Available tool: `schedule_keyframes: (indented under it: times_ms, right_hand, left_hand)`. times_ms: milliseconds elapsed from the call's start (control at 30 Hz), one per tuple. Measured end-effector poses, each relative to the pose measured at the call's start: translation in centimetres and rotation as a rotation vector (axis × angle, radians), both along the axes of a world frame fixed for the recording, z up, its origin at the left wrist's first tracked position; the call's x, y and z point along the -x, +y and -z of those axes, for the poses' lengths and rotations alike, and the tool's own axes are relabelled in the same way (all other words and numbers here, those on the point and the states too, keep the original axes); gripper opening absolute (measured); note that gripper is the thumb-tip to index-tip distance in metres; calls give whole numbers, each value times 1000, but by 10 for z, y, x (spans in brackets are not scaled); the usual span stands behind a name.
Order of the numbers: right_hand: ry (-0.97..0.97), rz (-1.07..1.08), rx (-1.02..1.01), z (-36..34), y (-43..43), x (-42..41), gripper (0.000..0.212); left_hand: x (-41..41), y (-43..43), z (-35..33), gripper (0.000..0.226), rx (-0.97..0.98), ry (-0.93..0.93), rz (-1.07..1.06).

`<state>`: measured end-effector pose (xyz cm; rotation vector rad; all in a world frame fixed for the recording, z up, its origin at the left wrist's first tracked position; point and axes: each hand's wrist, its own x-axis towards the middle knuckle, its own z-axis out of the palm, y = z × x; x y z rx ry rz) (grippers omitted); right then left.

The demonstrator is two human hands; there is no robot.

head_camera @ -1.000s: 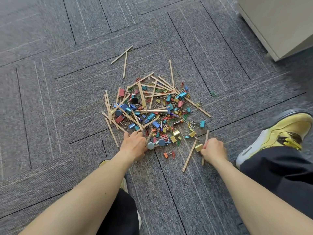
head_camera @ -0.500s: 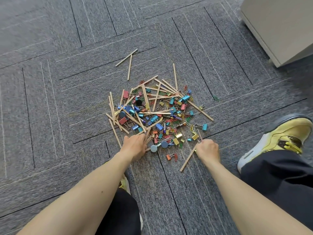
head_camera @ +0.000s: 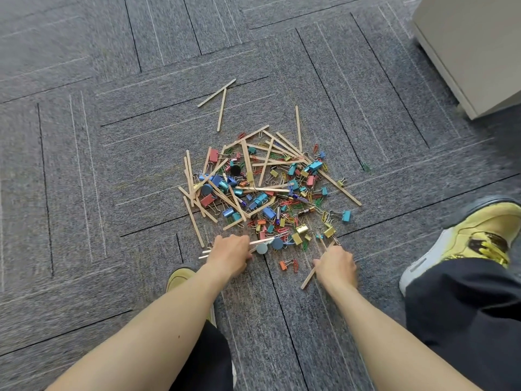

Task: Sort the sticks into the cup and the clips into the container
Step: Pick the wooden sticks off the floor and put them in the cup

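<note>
left hand (head_camera: 229,255) closed on sticks (head_camera: 260,242), fingers hidden | right hand (head_camera: 335,266) grips one stick (head_camera: 309,276) (upper part covered) | pile (head_camera: 262,190) tangled

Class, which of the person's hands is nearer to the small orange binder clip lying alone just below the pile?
Right. The right hand is just right of the small orange binder clip; the left hand is farther left.

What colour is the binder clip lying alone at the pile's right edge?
Teal binder clip with silver wire handles, clearest in the head view.
</note>
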<state>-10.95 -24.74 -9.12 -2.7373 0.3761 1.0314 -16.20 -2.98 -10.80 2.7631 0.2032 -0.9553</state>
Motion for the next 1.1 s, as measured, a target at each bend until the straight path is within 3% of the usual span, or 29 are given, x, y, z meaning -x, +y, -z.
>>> schedule_keyframes:
  times_ms: [167, 367, 500, 700, 833, 933, 1100]
  right_hand:
    - [37, 72, -82, 8, 6, -4, 18]
    - [-23, -1, -251, 1, 11, -25, 18]
    - [-18, -75, -309, -8, 31, -46, 7]
    - [-52, -208, -370, -22, 74, -68, 20]
    - [-37, -255, -410, -25, 103, -77, 28]
    - [9, -286, -419, -27, 121, -80, 24]
    - [29, -405, -356, -19, 145, -90, 17]
  left_hand:
    - [-1, 3, -10, 17, 116, 53, -43]
    - [-8, 20, -19, 17, 366, 108, -284]
    - [-17, 31, -25, 14, 470, -18, -569]
    - [-18, 69, -21, 18, 598, -112, -1077]
    - [-17, 89, -17, 10, 400, -193, -1154]
    - [-18, 103, -7, 19, 278, -194, -1278]
    - [-15, 119, 6, 27, 126, -163, -1188]
